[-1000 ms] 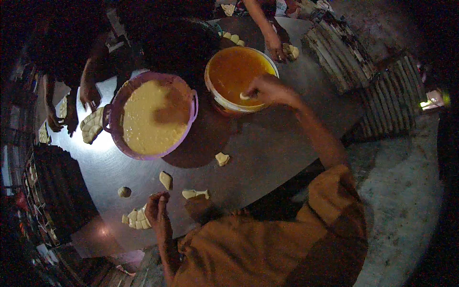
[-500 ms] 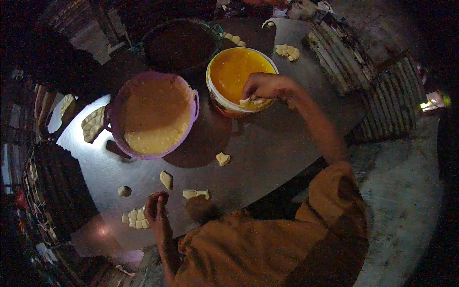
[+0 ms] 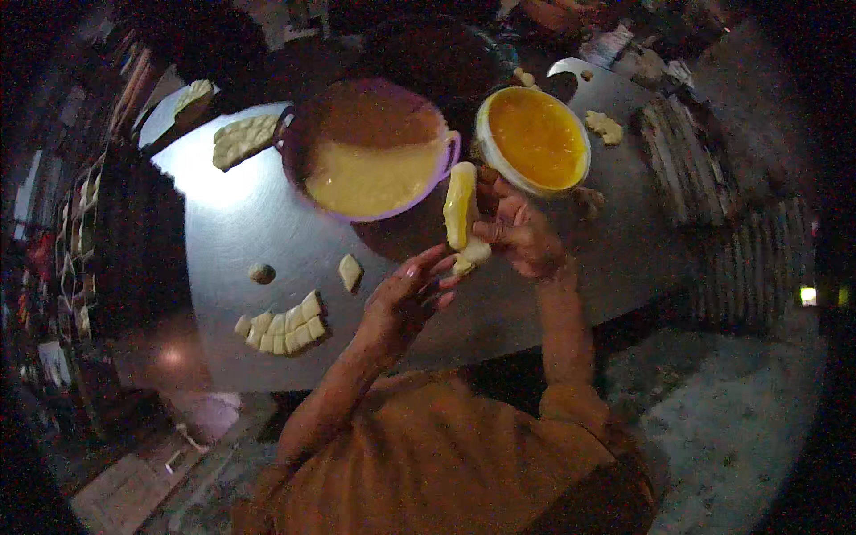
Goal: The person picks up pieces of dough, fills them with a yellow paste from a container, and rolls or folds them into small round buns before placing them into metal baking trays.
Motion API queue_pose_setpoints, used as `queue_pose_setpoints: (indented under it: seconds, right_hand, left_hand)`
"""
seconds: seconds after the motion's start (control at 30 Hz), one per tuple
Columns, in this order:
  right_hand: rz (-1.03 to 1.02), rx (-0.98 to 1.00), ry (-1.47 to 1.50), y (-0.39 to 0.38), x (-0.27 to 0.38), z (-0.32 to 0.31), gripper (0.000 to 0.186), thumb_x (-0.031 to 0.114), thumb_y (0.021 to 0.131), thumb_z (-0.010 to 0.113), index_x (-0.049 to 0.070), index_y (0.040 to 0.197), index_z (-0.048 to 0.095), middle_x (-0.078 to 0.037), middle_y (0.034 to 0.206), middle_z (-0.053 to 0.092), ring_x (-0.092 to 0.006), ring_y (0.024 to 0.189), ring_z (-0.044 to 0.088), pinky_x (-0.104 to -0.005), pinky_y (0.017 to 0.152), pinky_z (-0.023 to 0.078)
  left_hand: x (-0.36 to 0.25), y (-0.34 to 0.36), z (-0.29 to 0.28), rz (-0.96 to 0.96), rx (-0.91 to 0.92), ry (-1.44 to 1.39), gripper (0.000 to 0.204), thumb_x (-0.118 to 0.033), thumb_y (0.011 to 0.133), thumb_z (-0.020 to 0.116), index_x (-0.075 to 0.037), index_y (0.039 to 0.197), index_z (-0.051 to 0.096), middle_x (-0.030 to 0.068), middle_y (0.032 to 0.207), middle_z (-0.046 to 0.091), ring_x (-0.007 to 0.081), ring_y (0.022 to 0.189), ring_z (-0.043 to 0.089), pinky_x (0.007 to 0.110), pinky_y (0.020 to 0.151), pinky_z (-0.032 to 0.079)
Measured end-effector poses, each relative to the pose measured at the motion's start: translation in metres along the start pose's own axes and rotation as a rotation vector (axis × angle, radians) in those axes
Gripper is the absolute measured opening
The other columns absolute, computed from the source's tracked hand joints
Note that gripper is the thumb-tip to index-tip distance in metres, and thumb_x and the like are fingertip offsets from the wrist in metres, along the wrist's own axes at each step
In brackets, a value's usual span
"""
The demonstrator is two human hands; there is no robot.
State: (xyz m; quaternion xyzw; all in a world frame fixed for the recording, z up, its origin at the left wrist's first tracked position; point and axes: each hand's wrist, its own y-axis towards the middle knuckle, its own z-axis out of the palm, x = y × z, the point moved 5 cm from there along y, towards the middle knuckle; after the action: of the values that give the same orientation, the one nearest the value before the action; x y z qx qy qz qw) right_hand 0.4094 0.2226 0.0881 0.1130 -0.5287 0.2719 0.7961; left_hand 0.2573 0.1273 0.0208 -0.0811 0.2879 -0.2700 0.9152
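In my right hand (image 3: 524, 239), thumb and fingers close on a long pale dough piece (image 3: 460, 203) coated with glossy yellow liquid. It stands nearly upright in front of the white bucket (image 3: 482, 147) of yellow-orange liquid. My left hand (image 3: 408, 292) is just left and below, its fingers apart and stretched toward the lower end of the dough; whether they touch it is unclear. Another pale dough lump (image 3: 465, 265) shows between the hands; I cannot tell if it is held or lies on the table. A diamond-shaped dough piece (image 3: 351, 273) lies left of my left hand.
A purple handled basin (image 3: 343, 214) of pale batter stands left of the bucket, a dark round vessel (image 3: 432, 58) behind. On the metal table (image 3: 218, 294) lie a row of cut dough (image 3: 285, 328), a round lump (image 3: 261, 273) and a dough slab (image 3: 242, 143). Corrugated sheets (image 3: 682, 160) stand at right.
My right hand has come from the bucket's rim toward me with the yellow-coated dough. My left hand has left the cut dough row and moved right toward it. The view has shifted.
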Motion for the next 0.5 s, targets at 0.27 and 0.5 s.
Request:
queue_pose_setpoints:
  seconds: [0.27,0.5]
  right_hand:
    - [-0.027,-0.067,0.270,-0.006,-0.079,0.092,0.076,-0.004,0.085,0.064,0.012,0.148,0.026,-0.008,0.138,0.048,-0.0225,0.126,0.048,-0.0390,0.105,0.042]
    - [-0.109,-0.287,0.348,-0.002,-0.149,0.124,0.044,0.001,0.089,0.062,0.009,0.132,0.053,-0.007,0.136,0.051,-0.0219,0.118,0.055,-0.0367,0.102,0.045]
  left_hand:
    - [-0.021,-0.057,-0.033,0.159,-0.141,-0.066,0.028,-0.030,0.098,0.054,-0.009,0.116,0.052,0.0039,0.120,0.058,0.0195,0.114,0.055,0.039,0.101,0.043]
    - [-0.059,-0.092,-0.074,0.337,-0.197,-0.160,0.028,-0.032,0.098,0.054,-0.009,0.114,0.049,0.0044,0.117,0.057,0.0193,0.111,0.056,0.038,0.099,0.044]
